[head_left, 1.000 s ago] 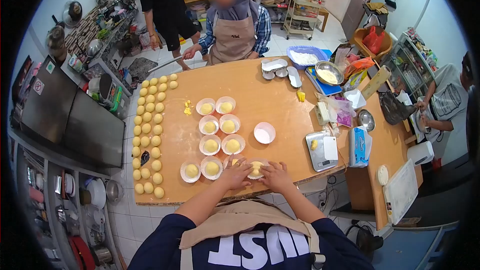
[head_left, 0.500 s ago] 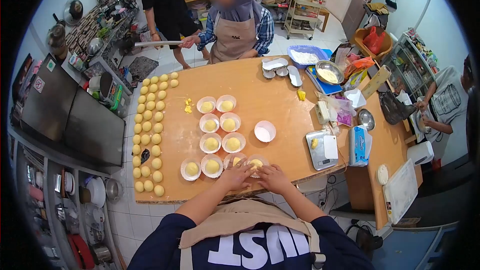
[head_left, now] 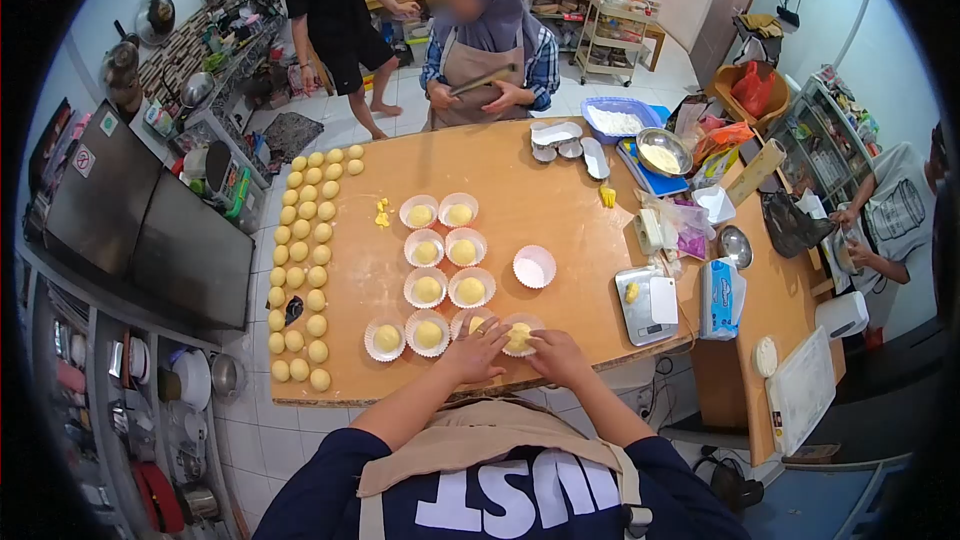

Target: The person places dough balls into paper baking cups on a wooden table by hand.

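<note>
Near the table's front edge, a pale yellow dough ball (head_left: 519, 337) sits in a white paper baking cup (head_left: 521, 351). My left hand (head_left: 478, 350) is open at the cup's left side, fingers spread, and partly covers the neighbouring cup and its dough ball (head_left: 476, 324). On the other side, my right hand (head_left: 558, 356) is open, its slightly bent fingertips at the dough ball's right edge. More filled paper cups (head_left: 428, 332) stand to the left and behind in paired rows. One paper cup (head_left: 535, 267) without dough stands apart, farther right.
Rows of dough balls (head_left: 301, 252) line the table's left side. Small yellow pieces (head_left: 382, 212) lie behind the cups. At right are a scale (head_left: 648, 306), a tissue pack (head_left: 720, 298) and a metal bowl (head_left: 663, 152). A person in an apron (head_left: 488, 90) stands across the table.
My right hand's fingers have bent and come in against the dough ball; my left hand has barely moved. The person across the table has drawn a long object in toward the body.
</note>
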